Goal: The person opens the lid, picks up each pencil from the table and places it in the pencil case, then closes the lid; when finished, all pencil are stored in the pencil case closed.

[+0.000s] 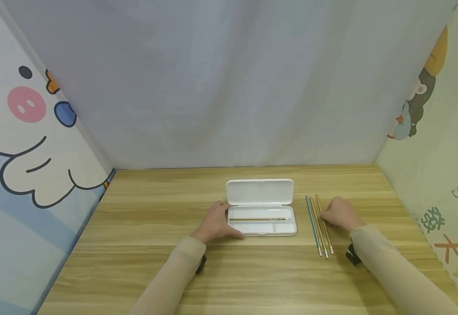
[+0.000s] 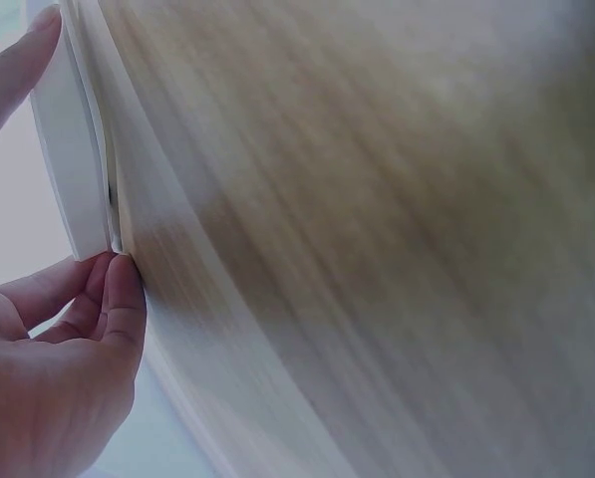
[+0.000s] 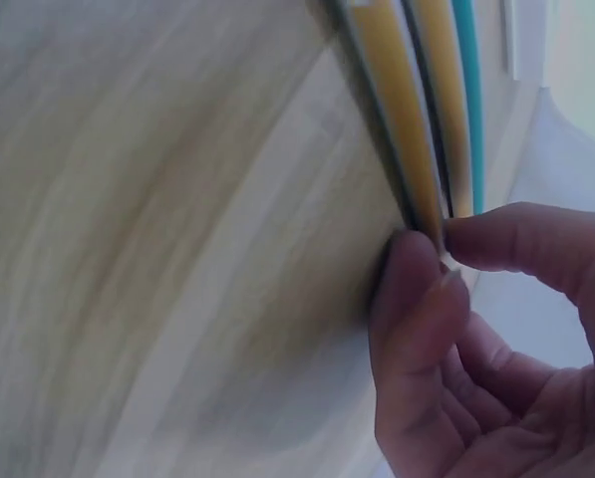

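Note:
An open white pencil case (image 1: 248,228) lies on the table with its lid (image 1: 259,191) tipped back; one gold-yellow pencil (image 1: 252,219) rests lengthwise inside. My left hand (image 1: 215,223) grips the case's left end, thumb at the front corner and fingers at the back. In the left wrist view the fingertips touch the case's side (image 2: 70,139). To the right of the case, my right hand (image 1: 340,213) pinches the rightmost yellow pencil (image 3: 397,90) between thumb and fingers. Beside it lie another yellow pencil (image 1: 319,227) and a teal pencil (image 1: 313,227), roughly parallel.
The wood-grain table (image 1: 146,210) extends around the case and pencils. A pale curtain (image 1: 244,87) stands along its back edge. Printed cartoon panels flank it, one on the left (image 1: 55,175) and one on the right (image 1: 433,175).

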Demonstrator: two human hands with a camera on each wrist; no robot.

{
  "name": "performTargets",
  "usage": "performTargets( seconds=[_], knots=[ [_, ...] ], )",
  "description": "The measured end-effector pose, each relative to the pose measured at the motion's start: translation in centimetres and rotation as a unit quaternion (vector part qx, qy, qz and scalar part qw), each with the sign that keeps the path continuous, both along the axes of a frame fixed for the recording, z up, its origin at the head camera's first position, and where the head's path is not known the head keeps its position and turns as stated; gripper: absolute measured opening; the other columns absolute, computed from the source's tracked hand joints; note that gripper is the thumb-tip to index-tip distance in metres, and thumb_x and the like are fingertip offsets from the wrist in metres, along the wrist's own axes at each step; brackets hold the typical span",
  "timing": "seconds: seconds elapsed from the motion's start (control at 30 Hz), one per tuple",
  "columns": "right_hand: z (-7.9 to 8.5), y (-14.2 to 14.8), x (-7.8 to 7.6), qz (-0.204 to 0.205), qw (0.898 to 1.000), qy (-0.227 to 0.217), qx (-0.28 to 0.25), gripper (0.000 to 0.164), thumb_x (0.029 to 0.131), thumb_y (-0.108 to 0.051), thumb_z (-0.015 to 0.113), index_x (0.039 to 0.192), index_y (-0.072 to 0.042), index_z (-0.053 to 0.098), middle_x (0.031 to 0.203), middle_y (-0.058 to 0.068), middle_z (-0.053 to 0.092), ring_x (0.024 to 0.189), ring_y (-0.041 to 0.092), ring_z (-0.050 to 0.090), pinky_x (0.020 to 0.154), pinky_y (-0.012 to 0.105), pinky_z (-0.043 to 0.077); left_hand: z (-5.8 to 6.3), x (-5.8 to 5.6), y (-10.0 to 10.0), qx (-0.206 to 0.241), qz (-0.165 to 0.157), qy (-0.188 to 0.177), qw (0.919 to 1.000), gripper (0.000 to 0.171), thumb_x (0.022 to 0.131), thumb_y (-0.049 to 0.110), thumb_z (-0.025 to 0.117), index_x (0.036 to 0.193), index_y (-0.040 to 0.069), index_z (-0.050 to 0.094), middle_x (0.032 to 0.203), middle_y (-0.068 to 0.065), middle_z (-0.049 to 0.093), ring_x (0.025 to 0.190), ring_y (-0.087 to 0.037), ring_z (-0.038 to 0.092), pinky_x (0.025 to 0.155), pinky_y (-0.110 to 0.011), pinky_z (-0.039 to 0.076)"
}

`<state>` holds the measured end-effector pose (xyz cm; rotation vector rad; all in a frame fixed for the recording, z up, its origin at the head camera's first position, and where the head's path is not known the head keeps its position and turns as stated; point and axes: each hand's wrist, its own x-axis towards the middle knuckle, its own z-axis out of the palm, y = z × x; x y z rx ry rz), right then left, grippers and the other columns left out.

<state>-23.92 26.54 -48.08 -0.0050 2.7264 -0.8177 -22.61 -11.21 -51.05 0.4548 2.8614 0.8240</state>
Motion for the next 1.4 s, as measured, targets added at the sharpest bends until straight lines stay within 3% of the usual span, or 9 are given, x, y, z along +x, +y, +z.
performTargets(
  seconds=[0.2, 0.4, 0.73, 0.9, 1.1, 1.4],
  knots=[
    [0.0, -0.2, -0.2, -0.030, 1.000, -0.004, -0.006, 0.031, 0.078, -0.022, 0.070, 0.057, -0.002, 0.060, 0.050, 0.005, 0.058, 0.044, 0.014, 0.048, 0.043, 0.024, 0.038, 0.1, 0.1, 0.0, 0.002, 0.000, 0.001, 1.0000, 0.101, 0.052, 0.056, 0.088, 0.130, 0.001, 0.055, 0.117, -0.010, 0.051, 0.106, -0.024, 0.048, 0.095, -0.038, 0.042],
    [-0.1, 0.2, -0.4, -0.045, 0.998, -0.018, -0.041, 0.027, 0.077, -0.021, 0.071, 0.063, 0.001, 0.064, 0.056, 0.008, 0.062, 0.048, 0.018, 0.058, 0.046, 0.027, 0.045, 0.2, 0.1, 0.0, 0.008, 0.000, 0.004, 1.0000, 0.100, 0.051, 0.055, 0.089, 0.128, 0.000, 0.055, 0.117, -0.010, 0.052, 0.105, -0.025, 0.049, 0.095, -0.038, 0.042],
    [1.1, 0.8, -0.6, -0.036, 0.997, -0.007, -0.066, 0.028, 0.086, -0.021, 0.065, 0.075, 0.004, 0.070, 0.060, 0.007, 0.063, 0.051, 0.019, 0.060, 0.052, 0.033, 0.053, 0.1, 0.0, 0.0, 0.008, 0.002, -0.001, 1.0000, 0.102, 0.051, 0.055, 0.089, 0.129, 0.000, 0.054, 0.119, -0.011, 0.050, 0.108, -0.025, 0.048, 0.096, -0.037, 0.041],
    [1.8, 0.6, -0.5, -0.040, 0.995, 0.004, -0.094, 0.027, 0.084, -0.022, 0.063, 0.082, 0.004, 0.069, 0.067, 0.004, 0.064, 0.061, 0.018, 0.060, 0.058, 0.032, 0.052, 0.1, 0.0, 0.0, 0.007, 0.001, -0.004, 1.0000, 0.102, 0.051, 0.054, 0.090, 0.129, 0.000, 0.054, 0.119, -0.011, 0.050, 0.109, -0.026, 0.048, 0.096, -0.037, 0.041],
    [2.3, 0.3, -0.5, -0.063, 0.984, -0.012, -0.167, 0.031, 0.083, -0.020, 0.061, 0.094, 0.009, 0.065, 0.079, 0.011, 0.068, 0.067, 0.018, 0.065, 0.062, 0.032, 0.054, 0.1, 0.0, 0.0, 0.005, 0.001, -0.004, 1.0000, 0.101, 0.051, 0.055, 0.089, 0.129, 0.001, 0.054, 0.118, -0.009, 0.050, 0.107, -0.025, 0.048, 0.096, -0.037, 0.041],
    [2.3, -0.1, -0.6, -0.045, 0.982, 0.016, -0.185, 0.031, 0.085, -0.018, 0.060, 0.098, 0.009, 0.064, 0.083, 0.013, 0.064, 0.072, 0.020, 0.060, 0.068, 0.037, 0.054, 0.0, 0.0, 0.1, -0.001, -0.001, -0.002, 1.0000, 0.101, 0.051, 0.056, 0.089, 0.129, 0.001, 0.054, 0.117, -0.009, 0.051, 0.105, -0.024, 0.049, 0.095, -0.036, 0.042]
  ],
)
